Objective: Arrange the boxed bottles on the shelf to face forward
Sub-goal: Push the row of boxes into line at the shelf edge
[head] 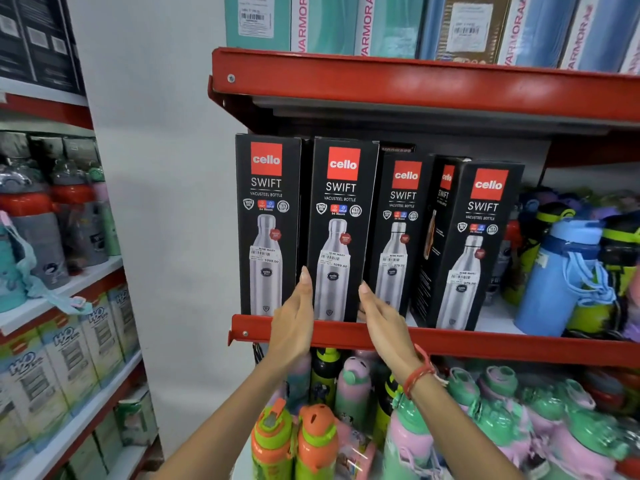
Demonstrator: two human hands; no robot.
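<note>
Several black Cello Swift boxed bottles stand on the red-edged shelf (502,345). The leftmost box (266,202) and the second box (341,216) face forward. The third box (400,223) sits a little further back, also facing front. A fourth box (437,237) is turned so that its narrow side shows, and the fifth box (479,244) is angled slightly. My left hand (294,317) presses flat on the second box's lower left side. My right hand (379,318) presses on its lower right side. The second box is held between them.
Loose blue, green and purple bottles (568,271) crowd the same shelf to the right. Pink, green and orange bottles (349,386) fill the shelf below. Tall Varmora boxes (381,22) stand on the shelf above. Another rack (62,289) with boxes and bottles runs along the left.
</note>
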